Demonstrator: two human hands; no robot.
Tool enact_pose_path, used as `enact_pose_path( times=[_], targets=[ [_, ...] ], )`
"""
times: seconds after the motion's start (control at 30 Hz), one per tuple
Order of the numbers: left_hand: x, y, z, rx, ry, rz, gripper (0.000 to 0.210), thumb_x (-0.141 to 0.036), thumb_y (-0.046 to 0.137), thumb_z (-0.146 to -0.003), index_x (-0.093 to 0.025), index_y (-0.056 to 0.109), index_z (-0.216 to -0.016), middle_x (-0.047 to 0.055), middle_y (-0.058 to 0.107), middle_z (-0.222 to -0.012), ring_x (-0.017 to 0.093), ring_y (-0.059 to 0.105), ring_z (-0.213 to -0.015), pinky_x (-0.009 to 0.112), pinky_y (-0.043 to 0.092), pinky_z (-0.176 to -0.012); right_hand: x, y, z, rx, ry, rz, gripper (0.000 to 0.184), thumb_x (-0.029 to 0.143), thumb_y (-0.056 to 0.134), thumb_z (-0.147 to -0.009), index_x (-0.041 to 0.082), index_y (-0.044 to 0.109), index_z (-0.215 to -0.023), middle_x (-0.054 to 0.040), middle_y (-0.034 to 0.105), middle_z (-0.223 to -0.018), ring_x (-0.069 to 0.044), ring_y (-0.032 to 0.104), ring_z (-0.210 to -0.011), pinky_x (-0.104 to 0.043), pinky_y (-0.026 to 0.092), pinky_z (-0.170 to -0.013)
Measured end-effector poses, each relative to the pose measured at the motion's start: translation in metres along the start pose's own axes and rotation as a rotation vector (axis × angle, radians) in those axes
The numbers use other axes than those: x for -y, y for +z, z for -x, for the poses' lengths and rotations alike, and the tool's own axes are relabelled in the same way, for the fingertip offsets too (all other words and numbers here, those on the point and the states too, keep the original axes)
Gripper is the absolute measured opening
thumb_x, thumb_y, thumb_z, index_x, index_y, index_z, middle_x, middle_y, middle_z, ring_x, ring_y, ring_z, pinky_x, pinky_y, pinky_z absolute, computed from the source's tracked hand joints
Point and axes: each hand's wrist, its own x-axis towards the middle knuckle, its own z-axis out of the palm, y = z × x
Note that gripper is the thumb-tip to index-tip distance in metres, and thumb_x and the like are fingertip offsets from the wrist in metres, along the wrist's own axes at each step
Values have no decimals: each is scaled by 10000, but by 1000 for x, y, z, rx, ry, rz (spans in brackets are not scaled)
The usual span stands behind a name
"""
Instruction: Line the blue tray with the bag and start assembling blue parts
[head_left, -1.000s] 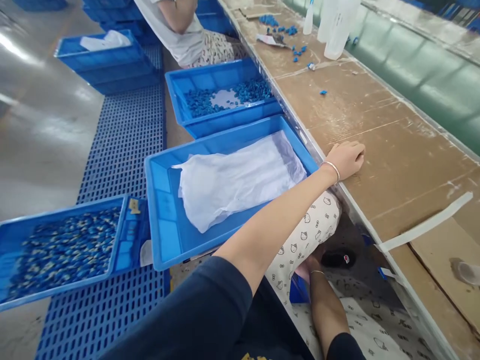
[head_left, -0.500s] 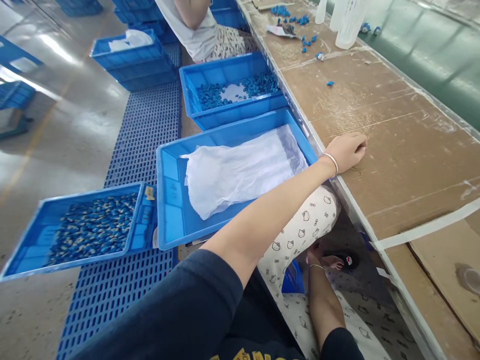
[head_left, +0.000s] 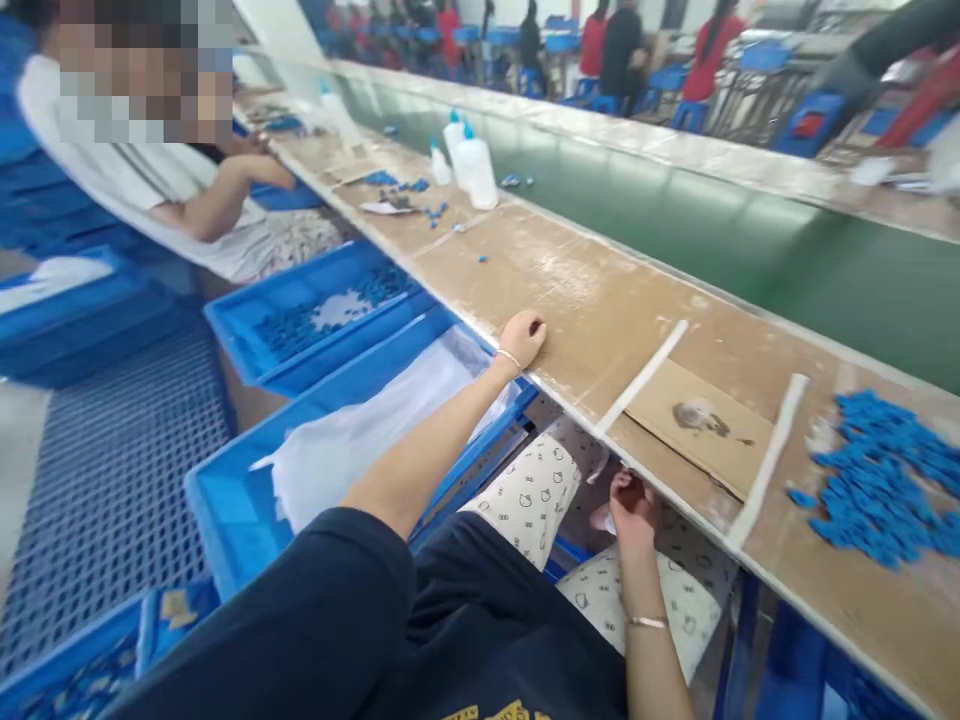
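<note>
My left hand (head_left: 523, 336) rests on the near edge of the cardboard-covered bench (head_left: 600, 300), fingers curled with nothing in them. A bracelet circles its wrist. My right hand (head_left: 632, 504) is down below the bench edge, between my knees in patterned white trousers (head_left: 529, 490); its fingers are partly hidden. A blue bin (head_left: 225, 530) lined with a white plastic bag (head_left: 352, 450) stands just left of my left arm. A heap of small blue parts (head_left: 877, 485) lies on the bench to the right.
A second blue bin (head_left: 315, 318) of blue parts stands further back. A seated co-worker (head_left: 150, 185) leans on the bench beyond it. White squeeze bottles (head_left: 476, 168) and loose blue parts sit there. A green conveyor (head_left: 750, 240) runs behind the bench. Other people work far back.
The view has swung up and to the right, from the floor bins to the bench and conveyor. My left hand stays on the bench edge. My right hand has risen from near the floor to under the bench edge.
</note>
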Motion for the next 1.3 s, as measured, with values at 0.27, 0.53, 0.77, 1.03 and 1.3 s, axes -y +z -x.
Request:
enact_pose_path(
  times=[0.27,0.53,0.77,1.03,1.3],
  targets=[
    [-69,-35,49,-83,76,134,123,-147,494,-733,-237,574,-753,77,629,-887,282,577,-992,471,405,-992,-26,-10,139,40,-320,-151,386,360,869,-644,223,706,-965,-59,679,-967,-118,581,-701,-219,546,-638],
    [-142,-55,207,796,-164,854,289,-478,608,-824,-312,638,-1059,46,643,-931,217,614,-745,341,503,-626,1,17,181,3,-762,312,263,291,785,-760,223,724,-1007,-116,658,-1075,-259,609,-1041,-312,540,-837],
    [-157,-4,179,1134,-631,1049,526,-529,806,-661,-138,687,-991,50,640,-769,137,563,-605,215,431,-495,59,34,161,-24,-1022,1105,349,292,592,-918,281,589,-1267,-85,582,-1150,-188,621,-904,-267,544,-749],
    [-164,27,151,1195,-931,1253,393,-389,867,-635,-125,718,-886,32,625,-704,133,610,-591,200,446,-517,146,-17,133,-902,-1292,1556,297,337,457,-999,144,681,-1014,-122,663,-997,-242,613,-912,-392,517,-803],
    [-160,31,127,1263,-936,1382,347,-339,865,-647,-125,689,-856,49,663,-778,134,626,-619,209,480,-549,144,-26,116,-894,-1211,1848,416,324,374,-1026,100,719,-967,-159,697,-993,-279,615,-923,-457,478,-859]
  ],
)
